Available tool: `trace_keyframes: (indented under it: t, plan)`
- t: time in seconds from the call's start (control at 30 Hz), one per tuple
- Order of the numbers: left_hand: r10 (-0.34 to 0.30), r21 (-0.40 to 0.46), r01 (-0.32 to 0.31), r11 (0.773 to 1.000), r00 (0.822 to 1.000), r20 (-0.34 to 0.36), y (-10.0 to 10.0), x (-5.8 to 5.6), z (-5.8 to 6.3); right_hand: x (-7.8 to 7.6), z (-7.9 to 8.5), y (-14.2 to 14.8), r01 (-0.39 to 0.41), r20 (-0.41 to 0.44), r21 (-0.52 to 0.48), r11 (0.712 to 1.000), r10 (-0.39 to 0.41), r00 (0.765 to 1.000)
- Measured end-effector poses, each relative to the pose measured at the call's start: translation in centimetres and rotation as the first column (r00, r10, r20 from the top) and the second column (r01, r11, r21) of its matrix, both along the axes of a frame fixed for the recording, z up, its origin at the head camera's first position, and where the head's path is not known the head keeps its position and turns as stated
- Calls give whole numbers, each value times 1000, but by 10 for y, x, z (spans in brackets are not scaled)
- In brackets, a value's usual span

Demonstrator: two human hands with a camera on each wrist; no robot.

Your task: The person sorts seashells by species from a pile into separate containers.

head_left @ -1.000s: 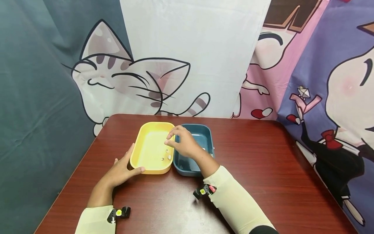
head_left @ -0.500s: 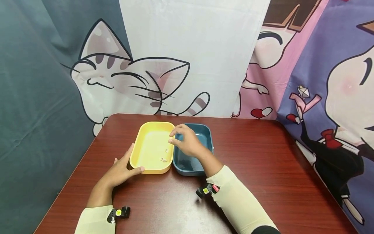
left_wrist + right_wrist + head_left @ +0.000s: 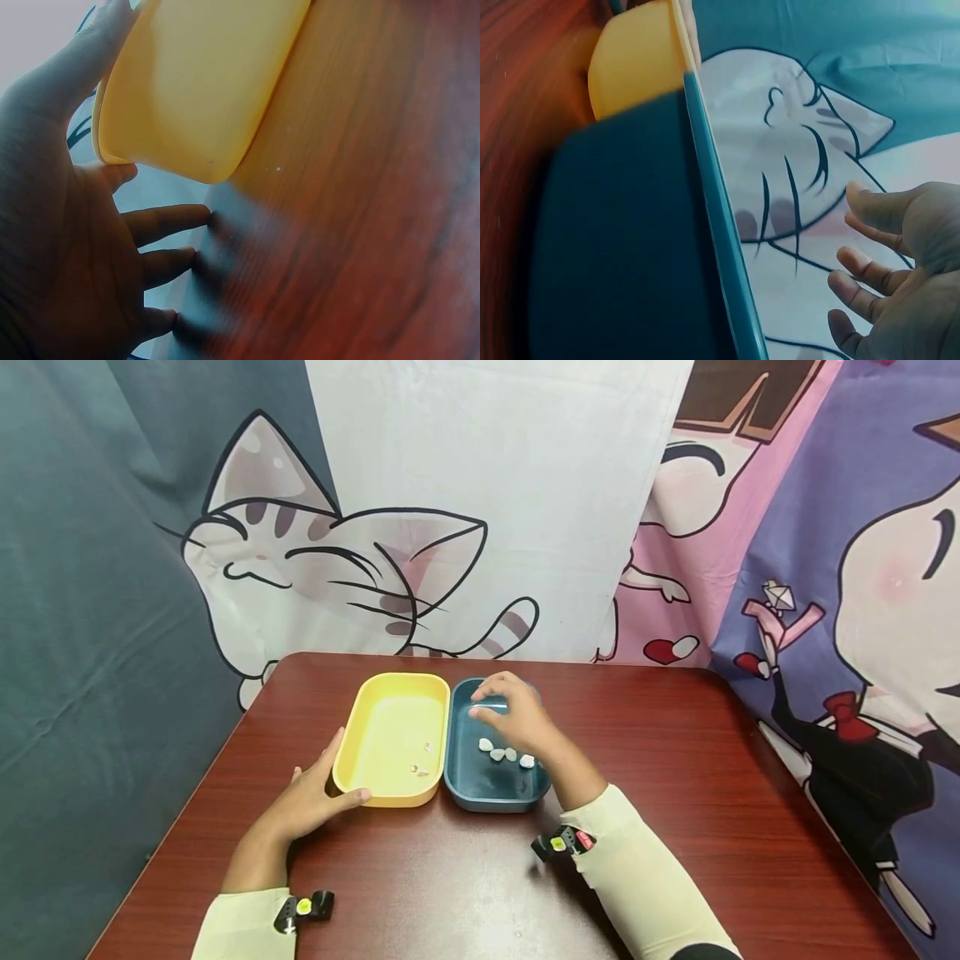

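Observation:
My left hand (image 3: 311, 797) rests against the near left corner of a yellow tray (image 3: 354, 735), thumb along its front rim. In the left wrist view, the other fingers are spread and fairly straight beside the tray. Over the far part of a blue tray (image 3: 467, 793) hovers my right hand (image 3: 517, 714), thumb and fingers apart with nothing visible between them; the right wrist view also shows them loosely bent and apart. Several white pebbles (image 3: 497, 754) lie in the blue tray below that hand. A few small pale bits (image 3: 417, 769) lie in the yellow tray's near right part.
Both trays stand side by side on a reddish-brown wooden table (image 3: 675, 793), close to its far edge. Behind the table hangs a cloth backdrop (image 3: 570, 485) with cartoon drawings. Each sleeve carries a small wrist camera (image 3: 315, 906).
My right hand has moved right, from the yellow tray's right rim to above the blue tray, uncovering the pebbles there. My left hand has stayed at the yellow tray.

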State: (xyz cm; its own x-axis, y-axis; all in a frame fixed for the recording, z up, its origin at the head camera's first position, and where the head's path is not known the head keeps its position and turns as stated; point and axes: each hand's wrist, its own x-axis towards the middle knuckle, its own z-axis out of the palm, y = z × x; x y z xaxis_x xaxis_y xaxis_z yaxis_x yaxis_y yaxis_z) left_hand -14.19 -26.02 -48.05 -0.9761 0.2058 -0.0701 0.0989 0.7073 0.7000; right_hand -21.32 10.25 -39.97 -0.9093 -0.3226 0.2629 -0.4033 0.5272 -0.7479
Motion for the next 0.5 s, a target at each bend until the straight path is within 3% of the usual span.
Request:
trace_keyframes:
  t: [0.27, 0.5]
  plan:
    - [3, -2, -3, 1000, 1000, 0, 0, 1, 0, -2, 0, 31, 87, -6, -32, 996, -87, 996]
    - [1, 4, -1, 1000, 1000, 1, 0, 0, -1, -4, -11, 56, 152, -3, -12, 988, -152, 988]
